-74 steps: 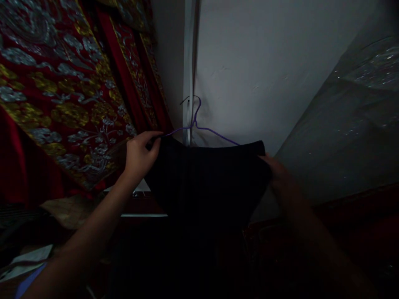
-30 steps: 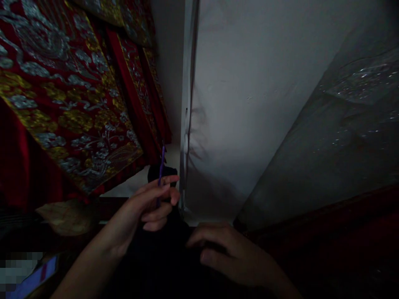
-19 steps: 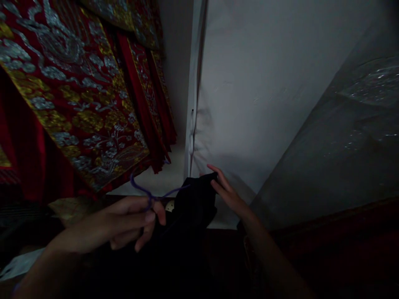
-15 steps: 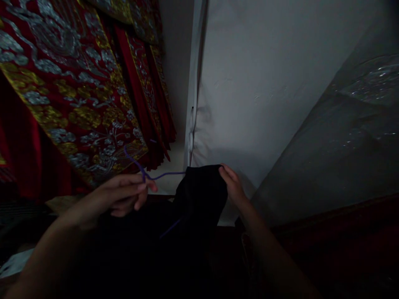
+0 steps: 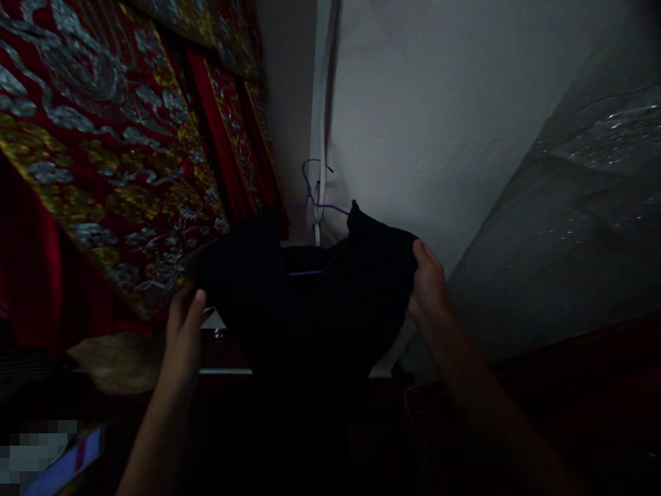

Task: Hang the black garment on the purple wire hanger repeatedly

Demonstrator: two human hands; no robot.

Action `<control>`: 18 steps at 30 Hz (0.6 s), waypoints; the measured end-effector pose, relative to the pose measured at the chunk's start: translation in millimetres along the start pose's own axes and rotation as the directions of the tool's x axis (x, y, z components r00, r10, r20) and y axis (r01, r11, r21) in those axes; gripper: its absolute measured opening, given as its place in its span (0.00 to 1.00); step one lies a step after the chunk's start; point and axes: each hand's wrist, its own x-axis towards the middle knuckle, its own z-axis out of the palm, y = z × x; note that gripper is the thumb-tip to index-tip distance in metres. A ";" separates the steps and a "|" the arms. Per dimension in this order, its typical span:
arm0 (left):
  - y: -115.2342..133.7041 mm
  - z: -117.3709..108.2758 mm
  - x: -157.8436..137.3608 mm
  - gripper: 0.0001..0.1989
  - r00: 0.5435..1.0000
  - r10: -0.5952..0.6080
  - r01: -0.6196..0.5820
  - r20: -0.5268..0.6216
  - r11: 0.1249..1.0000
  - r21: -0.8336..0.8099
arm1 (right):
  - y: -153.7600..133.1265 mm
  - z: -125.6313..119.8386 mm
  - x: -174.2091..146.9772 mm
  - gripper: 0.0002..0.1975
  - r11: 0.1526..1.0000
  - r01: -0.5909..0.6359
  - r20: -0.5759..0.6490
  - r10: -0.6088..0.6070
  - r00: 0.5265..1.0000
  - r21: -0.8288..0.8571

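A black garment (image 5: 320,317) with an open neckline hangs on a thin purple clothes hanger (image 5: 308,196). The hanger's hook stands up out of the neck, and its lower bar shows across the opening. My right hand (image 5: 429,282) grips the garment at its right shoulder, thumb on top. At the opposite shoulder, my left hand (image 5: 184,313) pinches the edge of the cloth, with some fingers hidden behind it. The lower part of the garment blends into the dark.
Red cloth (image 5: 118,151) embroidered in gold and silver hangs at the left. Behind the hook a white strip (image 5: 321,89) runs down the pale wall (image 5: 423,124). A sheet of clear plastic (image 5: 568,227) covers the right side. A lit phone (image 5: 67,465) lies at the lower left.
My left hand has let go of the hanger and moved down-left to the garment's shoulder. The hanger now sits inside both shoulders. My right hand has shifted outward to the right.
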 end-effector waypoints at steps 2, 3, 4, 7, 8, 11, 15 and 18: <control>-19.3 15.0 -19.1 0.30 0.997 0.065 -0.064 -0.043 0.998 0.022 | 11.6 -13.1 -30.4 0.19 0.994 -0.087 -0.068 0.091 0.994 0.059; -30.3 23.2 -29.7 0.32 0.998 0.046 -0.046 -0.030 0.999 -0.005 | 17.0 -17.3 -45.1 0.19 0.990 -0.112 -0.093 0.120 0.988 0.084; -41.7 31.1 -40.1 0.36 1.000 -0.014 0.014 -0.004 0.999 -0.050 | 21.8 -19.6 -58.1 0.19 0.988 -0.119 -0.114 0.131 0.985 0.103; -71.8 48.5 -65.3 0.44 0.977 -0.213 0.212 0.005 0.974 -0.080 | 32.2 -17.5 -80.6 0.18 0.992 -0.067 -0.168 0.084 0.982 0.107; -78.5 51.5 -70.4 0.43 0.959 -0.280 0.282 0.038 0.957 -0.068 | 35.1 -15.8 -82.7 0.19 0.995 -0.048 -0.179 0.064 0.982 0.090; -86.4 53.6 -77.3 0.32 0.871 -0.439 0.452 0.219 0.892 -0.009 | 47.9 -16.8 -84.7 0.19 1.000 0.002 -0.224 0.001 0.975 0.017; -85.6 48.6 -82.2 0.25 0.840 -0.463 0.476 0.284 0.879 0.025 | 79.8 -39.2 -117.9 0.19 0.976 0.130 -0.340 -0.184 0.922 -0.176; -88.7 45.2 -92.0 0.31 0.828 -0.476 0.483 0.296 0.874 0.055 | 105.8 -55.7 -169.2 0.16 0.961 0.027 -0.290 -0.110 0.951 -0.276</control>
